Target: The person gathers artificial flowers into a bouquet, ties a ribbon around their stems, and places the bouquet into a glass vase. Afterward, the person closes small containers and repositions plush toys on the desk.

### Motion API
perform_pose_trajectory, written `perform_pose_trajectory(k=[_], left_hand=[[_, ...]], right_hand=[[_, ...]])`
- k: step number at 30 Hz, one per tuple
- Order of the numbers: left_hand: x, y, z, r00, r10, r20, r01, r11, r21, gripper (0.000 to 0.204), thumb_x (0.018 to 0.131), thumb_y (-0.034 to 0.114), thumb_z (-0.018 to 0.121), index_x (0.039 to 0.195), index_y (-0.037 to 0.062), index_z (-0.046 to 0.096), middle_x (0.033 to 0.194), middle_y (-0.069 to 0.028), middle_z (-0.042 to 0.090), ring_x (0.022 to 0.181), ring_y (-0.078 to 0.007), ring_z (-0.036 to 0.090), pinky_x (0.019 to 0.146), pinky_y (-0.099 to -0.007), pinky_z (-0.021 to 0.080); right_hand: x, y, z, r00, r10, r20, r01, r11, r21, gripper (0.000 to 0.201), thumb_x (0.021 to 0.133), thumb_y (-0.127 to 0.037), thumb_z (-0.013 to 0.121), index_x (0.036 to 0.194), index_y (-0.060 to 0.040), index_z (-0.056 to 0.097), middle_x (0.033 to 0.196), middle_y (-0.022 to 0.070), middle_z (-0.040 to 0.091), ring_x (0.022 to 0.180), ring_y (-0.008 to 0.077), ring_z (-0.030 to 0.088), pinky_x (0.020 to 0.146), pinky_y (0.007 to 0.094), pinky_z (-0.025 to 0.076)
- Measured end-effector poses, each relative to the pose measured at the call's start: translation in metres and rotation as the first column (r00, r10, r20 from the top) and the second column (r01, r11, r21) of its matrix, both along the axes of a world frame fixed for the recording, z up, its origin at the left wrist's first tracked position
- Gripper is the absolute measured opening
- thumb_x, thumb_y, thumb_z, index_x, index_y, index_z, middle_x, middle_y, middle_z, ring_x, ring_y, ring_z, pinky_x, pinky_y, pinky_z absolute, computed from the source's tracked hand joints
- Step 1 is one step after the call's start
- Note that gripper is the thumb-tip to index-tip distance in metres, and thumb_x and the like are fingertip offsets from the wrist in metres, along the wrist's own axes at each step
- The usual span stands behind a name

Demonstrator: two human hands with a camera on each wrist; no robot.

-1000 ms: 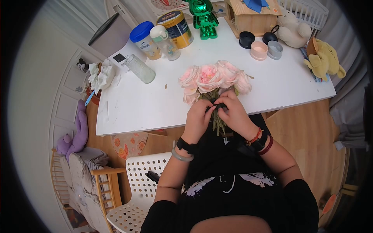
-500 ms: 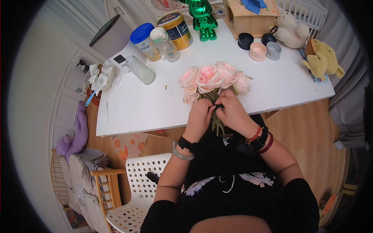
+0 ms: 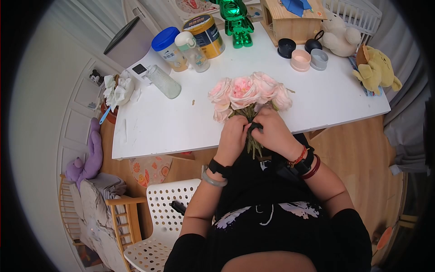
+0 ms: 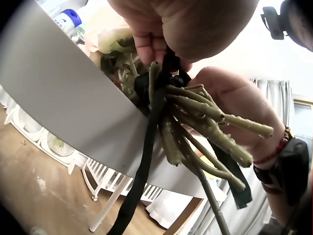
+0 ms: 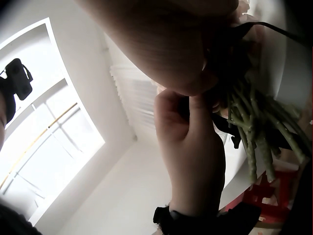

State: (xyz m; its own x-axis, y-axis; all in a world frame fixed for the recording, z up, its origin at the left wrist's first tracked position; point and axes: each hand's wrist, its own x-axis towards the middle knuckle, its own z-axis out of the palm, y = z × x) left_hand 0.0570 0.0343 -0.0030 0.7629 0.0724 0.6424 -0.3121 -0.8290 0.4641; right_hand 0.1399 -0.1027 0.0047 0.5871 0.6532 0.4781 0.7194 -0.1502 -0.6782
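Observation:
A bunch of pale pink roses (image 3: 244, 90) is at the table's front edge, its green stems (image 3: 254, 147) pointing toward the person. Around the stems runs a black ribbon (image 4: 146, 156), with loose ends hanging in the left wrist view. The left hand (image 3: 233, 139) pinches the ribbon at the left of the stems. From the right, the right hand (image 3: 274, 133) grips the ribbon with thumb and fingers curled. Both hands meet just below the blooms, the fingertips partly hidden in the head view.
On the white table (image 3: 149, 122) stand a glass (image 3: 165, 82), a blue-lidded tub (image 3: 170, 47), a clear bottle (image 3: 194, 52), a green figure (image 3: 239, 25), small round cups (image 3: 301, 60) and a yellow plush toy (image 3: 378, 70). A white chair (image 3: 165, 213) is at the lower left.
The hands have shifted slightly at the stems, and black ribbon now shows more plainly between the fingertips. The roses have hardly moved.

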Motion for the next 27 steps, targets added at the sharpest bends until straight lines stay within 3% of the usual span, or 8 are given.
perform_pose_trajectory(k=[3, 5, 7, 15, 18, 21, 23, 27], left_hand=[[0.0, -0.001, 0.003, 1.0, 0.012, -0.025, -0.013, 1.0, -0.028, 0.016, 0.079, -0.002, 0.062, 0.09, 0.0004, 0.051, 0.087, -0.0154, 0.056, 0.08, -0.0347, 0.054, 0.07, -0.0397, 0.044], [0.001, -0.001, 0.002, 1.0, -0.002, -0.025, 0.0, 0.997, -0.078, 0.015, 0.079, -0.002, 0.061, 0.09, 0.0002, 0.051, 0.087, -0.0154, 0.056, 0.078, -0.034, 0.054, 0.069, -0.0389, 0.044], [0.0, -0.002, 0.001, 1.0, -0.014, -0.025, 0.011, 0.992, -0.127, 0.014, 0.08, -0.002, 0.06, 0.09, -0.0001, 0.05, 0.086, -0.0154, 0.056, 0.076, -0.0334, 0.054, 0.069, -0.0381, 0.044], [-0.004, -0.007, 0.004, 0.986, -0.033, -0.166, -0.057, 0.858, -0.51, 0.009, 0.088, 0.003, 0.056, 0.092, 0.0, 0.048, 0.085, -0.0103, 0.057, 0.073, -0.0196, 0.053, 0.067, -0.0296, 0.044], [-0.003, -0.005, 0.003, 0.984, -0.014, -0.176, -0.091, 0.813, -0.576, 0.01, 0.089, 0.006, 0.056, 0.092, 0.0012, 0.047, 0.082, -0.0081, 0.054, 0.073, -0.0158, 0.051, 0.069, -0.0268, 0.043], [-0.003, -0.003, 0.001, 0.969, 0.042, -0.245, -0.172, 0.823, -0.541, 0.012, 0.089, 0.007, 0.058, 0.091, 0.0018, 0.047, 0.08, -0.0058, 0.051, 0.075, -0.0131, 0.048, 0.07, -0.0249, 0.042], [-0.002, -0.001, -0.001, 0.966, 0.024, -0.256, -0.176, 0.789, -0.588, 0.012, 0.089, 0.008, 0.058, 0.09, 0.0021, 0.047, 0.08, -0.0046, 0.05, 0.075, -0.0118, 0.047, 0.069, -0.0239, 0.041], [-0.001, -0.003, 0.003, 0.966, -0.043, -0.257, -0.167, 0.654, -0.738, 0.013, 0.088, 0.009, 0.06, 0.089, 0.0033, 0.048, 0.08, -0.0011, 0.049, 0.074, -0.0082, 0.044, 0.066, -0.0219, 0.039]], right_hand=[[0.002, 0.0, -0.002, 0.999, 0.012, 0.033, -0.013, 1.0, 0.02, 0.014, 0.068, -0.005, 0.062, 0.079, 0.0038, 0.061, 0.08, 0.0165, 0.053, 0.08, 0.0339, 0.053, 0.072, 0.0394, 0.044], [0.004, -0.001, -0.002, 0.989, 0.075, -0.124, -0.077, 0.997, -0.012, 0.016, 0.069, -0.006, 0.062, 0.081, 0.0043, 0.061, 0.081, 0.0158, 0.053, 0.079, 0.0321, 0.054, 0.071, 0.0373, 0.044], [0.005, -0.001, -0.006, 0.986, 0.077, -0.15, -0.078, 0.997, -0.005, 0.017, 0.069, -0.006, 0.062, 0.083, 0.0042, 0.062, 0.082, 0.0157, 0.054, 0.079, 0.0312, 0.054, 0.071, 0.0361, 0.044], [0.007, -0.005, -0.004, 0.905, 0.112, -0.411, -0.151, 0.986, -0.064, 0.022, 0.071, -0.006, 0.063, 0.091, 0.0036, 0.06, 0.085, 0.0127, 0.056, 0.081, 0.0225, 0.054, 0.072, 0.0324, 0.045], [0.003, -0.006, -0.005, 0.867, 0.14, -0.477, -0.115, 0.99, 0.083, 0.028, 0.072, -0.003, 0.064, 0.098, 0.0018, 0.056, 0.088, 0.0105, 0.055, 0.083, 0.0196, 0.054, 0.073, 0.033, 0.045], [0.001, -0.007, -0.007, 0.922, 0.13, -0.364, -0.057, 0.977, 0.205, 0.035, 0.072, -0.001, 0.067, 0.103, -0.0003, 0.053, 0.093, 0.0103, 0.054, 0.084, 0.0207, 0.054, 0.076, 0.0329, 0.045], [0.0, -0.01, -0.002, 0.99, -0.077, 0.116, 0.051, 0.976, 0.214, 0.026, 0.071, -0.005, 0.07, 0.094, -0.002, 0.058, 0.088, 0.0114, 0.055, 0.084, 0.0272, 0.057, 0.07, 0.0351, 0.046], [-0.014, -0.021, -0.001, 0.938, -0.17, 0.302, 0.124, 0.978, 0.168, 0.018, 0.074, -0.009, 0.07, 0.087, -0.0017, 0.061, 0.079, 0.0096, 0.053, 0.076, 0.027, 0.057, 0.063, 0.0318, 0.046]])
